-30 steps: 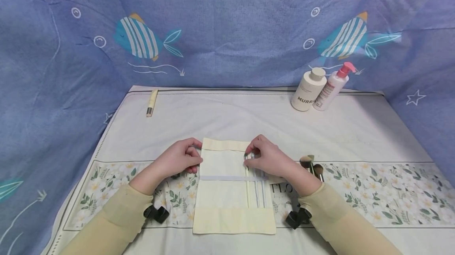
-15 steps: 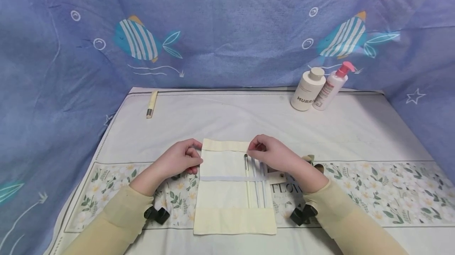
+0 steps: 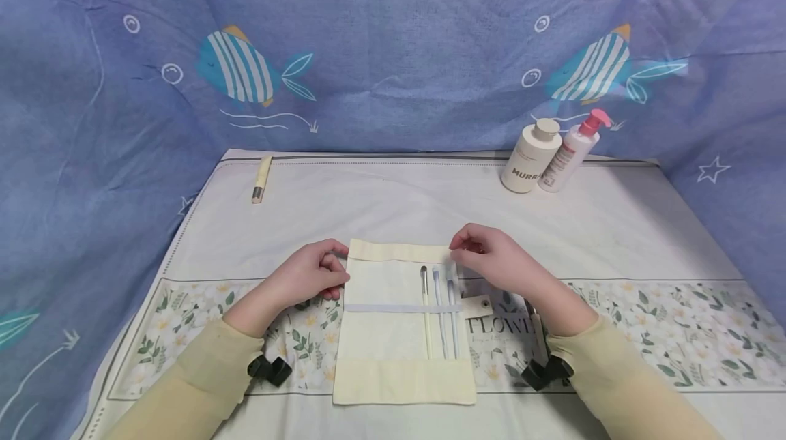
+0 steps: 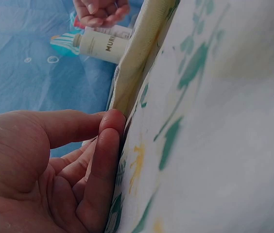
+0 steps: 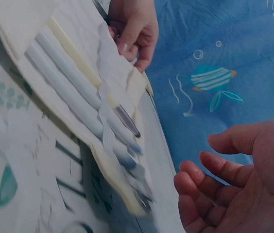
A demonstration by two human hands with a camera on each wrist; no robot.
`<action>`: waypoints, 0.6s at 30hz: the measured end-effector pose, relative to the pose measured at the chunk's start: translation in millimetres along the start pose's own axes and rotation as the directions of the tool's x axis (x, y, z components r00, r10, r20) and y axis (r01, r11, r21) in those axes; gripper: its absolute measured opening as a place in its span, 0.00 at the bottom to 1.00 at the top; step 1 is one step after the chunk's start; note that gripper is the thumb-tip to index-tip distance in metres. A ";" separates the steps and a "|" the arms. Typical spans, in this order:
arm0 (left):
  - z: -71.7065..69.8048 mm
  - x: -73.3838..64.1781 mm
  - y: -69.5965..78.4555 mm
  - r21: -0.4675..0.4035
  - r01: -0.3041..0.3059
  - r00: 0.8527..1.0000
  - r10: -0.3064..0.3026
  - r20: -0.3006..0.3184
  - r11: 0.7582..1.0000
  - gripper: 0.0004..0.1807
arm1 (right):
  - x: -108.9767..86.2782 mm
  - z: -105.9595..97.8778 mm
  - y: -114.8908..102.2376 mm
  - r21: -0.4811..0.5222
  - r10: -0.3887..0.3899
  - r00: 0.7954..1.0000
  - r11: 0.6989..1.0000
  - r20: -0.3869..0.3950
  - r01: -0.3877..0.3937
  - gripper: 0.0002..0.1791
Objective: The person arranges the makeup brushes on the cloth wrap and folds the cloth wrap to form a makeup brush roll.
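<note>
A cream cloth brush roll [image 3: 381, 283] lies unrolled on the table. A makeup brush with a pale yellow handle [image 3: 428, 327] and two blue makeup brushes [image 3: 454, 331] sit under its strap, handle ends in the bottom pocket. My left hand [image 3: 316, 271] pinches the roll's left edge between thumb and forefinger; the left wrist view shows the cloth edge [image 4: 134, 68] at the fingertips. Just off the upper right corner is my right hand [image 3: 497, 259]. Its thumb and loosely bent fingers stand apart with nothing between them in the right wrist view.
A white bottle [image 3: 529, 160] and a pink-topped pump bottle [image 3: 570, 159] stand at the back right. A cream tube [image 3: 262, 179] lies at the back left. A snap tab [image 3: 477, 306] sticks out from the roll's right side. More brushes [image 3: 538, 334] lie partly under my right forearm.
My right hand has let go of the yellow-handled brush and moved right, past the blue brushes, to the roll's corner. That brush stays in the roll. My left hand has kept its place.
</note>
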State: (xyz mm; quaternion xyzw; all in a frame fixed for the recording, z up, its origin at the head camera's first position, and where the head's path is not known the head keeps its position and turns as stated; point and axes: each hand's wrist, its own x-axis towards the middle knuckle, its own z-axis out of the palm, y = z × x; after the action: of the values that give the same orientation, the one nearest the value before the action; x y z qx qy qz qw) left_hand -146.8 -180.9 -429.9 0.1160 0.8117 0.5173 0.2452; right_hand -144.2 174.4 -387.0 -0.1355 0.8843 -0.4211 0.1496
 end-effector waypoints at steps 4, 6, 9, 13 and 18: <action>-0.2 0.6 1.1 0.011 -0.001 1.000 0.001 0.001 1.000 0.23 | -7.3 -8.2 4.9 0.025 0.029 0.999 0.999 -0.019 -0.028 0.09; -0.2 0.7 1.7 0.015 -0.002 1.000 0.002 0.002 1.000 0.23 | -10.5 -11.7 7.0 0.030 0.044 0.999 0.999 -0.024 -0.043 0.09; -0.2 0.8 1.5 0.015 -0.001 1.000 0.001 0.001 1.000 0.23 | -14.3 -15.7 9.8 0.034 0.058 0.998 0.998 -0.031 -0.057 0.09; -0.1 0.7 0.6 0.012 -0.002 1.000 0.002 0.001 1.000 0.23 | -17.0 -18.8 13.7 0.038 0.057 0.997 0.998 -0.047 -0.055 0.09; 0.7 0.4 0.5 0.009 -0.006 1.000 0.006 0.002 1.000 0.23 | -21.3 -22.6 18.2 0.023 0.060 0.996 0.998 -0.069 -0.059 0.08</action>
State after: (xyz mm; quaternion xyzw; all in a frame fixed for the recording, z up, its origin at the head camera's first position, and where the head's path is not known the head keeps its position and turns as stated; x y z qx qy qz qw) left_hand -146.8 -180.0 -429.9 0.1202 0.8133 0.5143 0.2441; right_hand -135.3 209.1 -384.5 -0.0928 0.8882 -0.4300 0.1324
